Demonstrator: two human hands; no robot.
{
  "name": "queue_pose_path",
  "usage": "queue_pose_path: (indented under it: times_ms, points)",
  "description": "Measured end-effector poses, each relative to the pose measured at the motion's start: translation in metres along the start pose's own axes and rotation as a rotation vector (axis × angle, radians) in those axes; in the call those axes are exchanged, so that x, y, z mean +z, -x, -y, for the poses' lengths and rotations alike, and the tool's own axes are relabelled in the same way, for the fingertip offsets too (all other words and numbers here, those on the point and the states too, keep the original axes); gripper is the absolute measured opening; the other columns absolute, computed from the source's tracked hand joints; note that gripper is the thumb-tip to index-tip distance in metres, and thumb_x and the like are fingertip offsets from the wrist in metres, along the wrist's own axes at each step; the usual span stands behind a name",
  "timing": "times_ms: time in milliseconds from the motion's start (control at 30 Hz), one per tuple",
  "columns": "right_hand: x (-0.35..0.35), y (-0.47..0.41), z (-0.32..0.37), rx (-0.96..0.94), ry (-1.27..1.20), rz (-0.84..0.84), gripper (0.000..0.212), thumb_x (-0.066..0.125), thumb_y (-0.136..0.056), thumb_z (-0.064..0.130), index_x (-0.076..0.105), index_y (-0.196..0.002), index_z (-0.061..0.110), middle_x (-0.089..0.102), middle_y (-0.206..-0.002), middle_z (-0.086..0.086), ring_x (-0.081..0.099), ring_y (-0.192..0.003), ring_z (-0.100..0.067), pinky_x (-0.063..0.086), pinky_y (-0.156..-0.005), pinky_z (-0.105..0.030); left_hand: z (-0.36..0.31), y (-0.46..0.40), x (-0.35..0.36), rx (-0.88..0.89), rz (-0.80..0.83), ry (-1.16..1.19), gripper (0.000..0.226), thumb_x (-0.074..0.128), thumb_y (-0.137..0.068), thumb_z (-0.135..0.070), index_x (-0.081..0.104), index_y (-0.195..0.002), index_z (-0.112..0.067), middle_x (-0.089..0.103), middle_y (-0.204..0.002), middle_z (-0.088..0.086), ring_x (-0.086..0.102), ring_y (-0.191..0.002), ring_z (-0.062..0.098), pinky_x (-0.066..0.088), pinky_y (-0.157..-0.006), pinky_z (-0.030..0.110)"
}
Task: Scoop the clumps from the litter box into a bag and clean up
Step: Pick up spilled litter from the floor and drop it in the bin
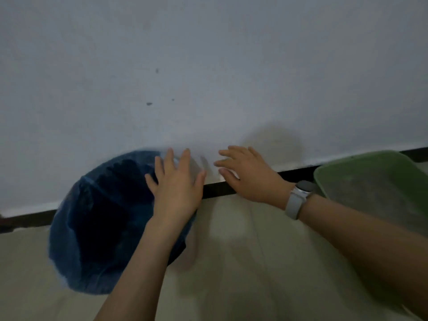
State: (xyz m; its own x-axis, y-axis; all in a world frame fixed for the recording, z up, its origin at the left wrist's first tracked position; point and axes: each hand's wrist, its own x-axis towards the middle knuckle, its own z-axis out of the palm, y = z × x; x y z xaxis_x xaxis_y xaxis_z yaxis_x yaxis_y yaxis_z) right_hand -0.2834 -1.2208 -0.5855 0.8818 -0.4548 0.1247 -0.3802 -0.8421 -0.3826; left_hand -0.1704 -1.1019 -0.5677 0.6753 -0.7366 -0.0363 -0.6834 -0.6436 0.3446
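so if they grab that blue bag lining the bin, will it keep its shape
Probably not. The blue bag looks thin and see-through, with creases showing, so it would likely go floppy and crumple. It also looks light, so lifting it may not shift the bin it lines.

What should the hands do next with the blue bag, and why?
Probably grip the blue bag at its rim. Both the left hand and the right hand are open and hold nothing, no scoop shows, and the green litter box waits at the right.
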Motion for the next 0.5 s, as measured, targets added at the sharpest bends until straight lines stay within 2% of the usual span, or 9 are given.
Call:
queue_pose_path:
  times_ms: [67,167,333,400,500]
  points:
    - [-0.023,0.027,-0.035,0.121,0.025,-0.167,0.038,0.037,-0.094,0.03,0.06,-0.121,0.016,0.051,-0.134,-0.006,0.037,-0.131,-0.025,0.025,-0.109,-0.046,-0.044,-0.01,0.015,0.213,-0.05,0.062,0.057,0.042,-0.095,-0.039,0.022,-0.146,-0.023,0.017,-0.153,0.01,0.014,-0.141,0.027,0.013,-0.114,0.049]
    - [-0.056,0.087,-0.085,0.364,0.148,-0.247,0.039,0.037,-0.09,0.028,0.064,-0.114,0.015,0.059,-0.123,-0.006,0.046,-0.123,-0.027,0.031,-0.105,-0.046,-0.114,-0.012,0.046,0.481,-0.014,0.133,0.053,0.044,-0.094,-0.035,0.031,-0.143,-0.021,0.031,-0.148,0.007,0.028,-0.135,0.025,0.022,-0.11,0.044]
    - [-0.084,0.231,-0.127,0.814,0.296,-0.025,0.035,0.035,-0.095,0.027,0.056,-0.122,0.021,0.055,-0.124,-0.006,0.047,-0.116,-0.027,0.035,-0.098,-0.037,-0.222,0.026,0.109,0.793,0.237,0.144,0.045,0.047,-0.091,-0.037,0.048,-0.131,-0.017,0.047,-0.133,0.008,0.043,-0.121,0.03,0.034,-0.097,0.04]
    - [-0.09,0.289,-0.128,0.974,0.281,0.067,0.035,0.034,-0.096,0.025,0.054,-0.125,0.02,0.054,-0.124,-0.008,0.048,-0.115,-0.028,0.038,-0.095,-0.037,-0.256,0.056,0.13,0.953,0.314,0.096,0.047,0.043,-0.09,-0.041,0.05,-0.129,-0.017,0.05,-0.13,0.008,0.046,-0.119,0.03,0.036,-0.096,0.04]
    - [-0.096,0.362,-0.121,1.152,0.262,0.123,0.036,0.034,-0.096,0.022,0.052,-0.127,0.019,0.052,-0.127,-0.009,0.048,-0.117,-0.028,0.041,-0.096,-0.04,-0.293,0.112,0.149,1.207,0.39,0.07,0.041,0.044,-0.093,-0.036,0.05,-0.129,-0.018,0.05,-0.13,0.006,0.044,-0.121,0.026,0.033,-0.098,0.04]
